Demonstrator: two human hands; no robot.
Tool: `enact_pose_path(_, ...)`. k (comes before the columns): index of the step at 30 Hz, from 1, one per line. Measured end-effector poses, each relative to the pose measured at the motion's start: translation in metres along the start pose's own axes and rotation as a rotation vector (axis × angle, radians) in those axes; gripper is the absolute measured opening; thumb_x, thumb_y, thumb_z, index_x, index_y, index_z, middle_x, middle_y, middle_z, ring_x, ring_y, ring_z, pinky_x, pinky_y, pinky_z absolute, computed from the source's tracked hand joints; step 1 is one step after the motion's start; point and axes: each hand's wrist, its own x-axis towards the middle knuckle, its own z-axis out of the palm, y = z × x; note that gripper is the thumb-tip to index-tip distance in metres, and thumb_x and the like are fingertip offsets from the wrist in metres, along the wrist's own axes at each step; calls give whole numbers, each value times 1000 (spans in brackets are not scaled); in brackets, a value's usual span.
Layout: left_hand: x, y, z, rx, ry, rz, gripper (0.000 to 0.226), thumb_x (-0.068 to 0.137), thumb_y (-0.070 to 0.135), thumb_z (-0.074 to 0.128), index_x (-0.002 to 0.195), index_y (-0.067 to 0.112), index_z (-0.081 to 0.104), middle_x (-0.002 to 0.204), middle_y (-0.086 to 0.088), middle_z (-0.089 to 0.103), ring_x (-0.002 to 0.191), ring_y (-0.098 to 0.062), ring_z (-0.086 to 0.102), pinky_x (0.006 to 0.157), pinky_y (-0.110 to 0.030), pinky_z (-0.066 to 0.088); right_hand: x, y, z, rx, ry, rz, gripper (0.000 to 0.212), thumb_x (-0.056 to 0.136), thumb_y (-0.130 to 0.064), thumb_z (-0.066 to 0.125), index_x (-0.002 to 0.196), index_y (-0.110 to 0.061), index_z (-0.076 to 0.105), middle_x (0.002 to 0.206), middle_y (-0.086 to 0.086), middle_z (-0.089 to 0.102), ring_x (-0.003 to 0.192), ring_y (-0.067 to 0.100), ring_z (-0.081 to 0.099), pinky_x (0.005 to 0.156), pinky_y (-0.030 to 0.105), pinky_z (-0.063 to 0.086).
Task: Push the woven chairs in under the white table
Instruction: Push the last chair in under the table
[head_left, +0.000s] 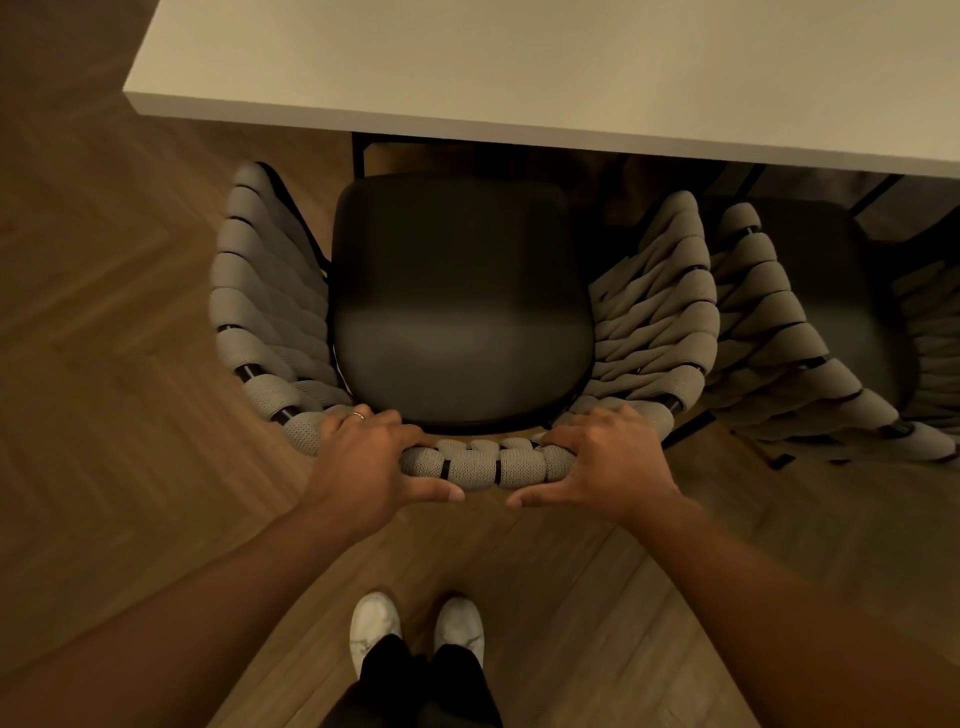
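A woven chair (654, 312) with grey rope sides and a dark seat cushion (457, 312) stands in front of me, facing the white table (519, 73). The front of its seat lies just at the table's near edge. My left hand (363, 457) grips the top of the woven backrest on the left, fingers over the rim and thumb underneath. My right hand (608, 462) holds the same rim on the right in the same way. A second woven chair (800, 353) stands close beside it on the right, its seat partly under the table.
The floor (114, 338) is wooden herringbone parquet, open to the left of the chair. Black table legs (358, 156) show under the tabletop just beyond the seat. My white shoes (415, 629) stand right behind the chair.
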Motion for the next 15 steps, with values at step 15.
enact_pose_path(15,-4,-4,-6,7,-50,-11,110,33,104,16,108,42,66,100,14,62,105,-13,49,94,-34,26,-15,-16,4,16,58,29,105,55,-109,13,103,-36,73,81,-12,67,82,10,58,80,33,39)
